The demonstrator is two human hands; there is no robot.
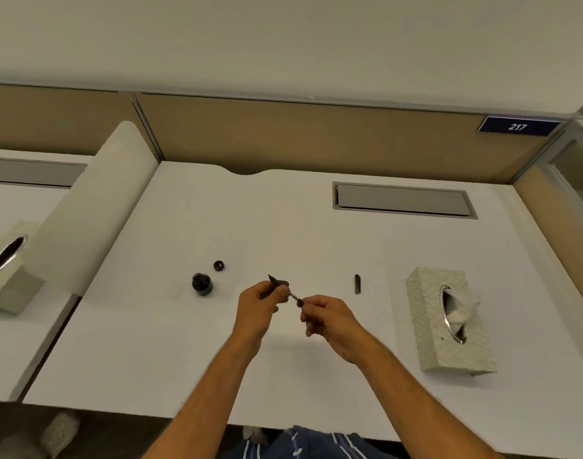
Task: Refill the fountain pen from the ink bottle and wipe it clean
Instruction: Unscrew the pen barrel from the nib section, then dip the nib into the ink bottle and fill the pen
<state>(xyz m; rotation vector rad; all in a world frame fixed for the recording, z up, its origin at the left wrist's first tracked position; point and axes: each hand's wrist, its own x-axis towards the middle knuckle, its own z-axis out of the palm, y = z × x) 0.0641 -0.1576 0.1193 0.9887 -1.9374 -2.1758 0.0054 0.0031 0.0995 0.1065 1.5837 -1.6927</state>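
Observation:
Above the white desk I hold the fountain pen between both hands. My left hand grips its front section, with the dark nib pointing up and to the left. My right hand pinches the thin rear end of the pen with its fingertips. The open black ink bottle stands on the desk to the left of my hands. Its round cap lies just behind it. A dark pen part, probably the cap or barrel, lies on the desk to the right.
A patterned tissue box with a tissue sticking out sits at the right. A second tissue box stands on the neighbouring desk at far left, beyond a white divider. A grey recessed flap is set in the desk's back right.

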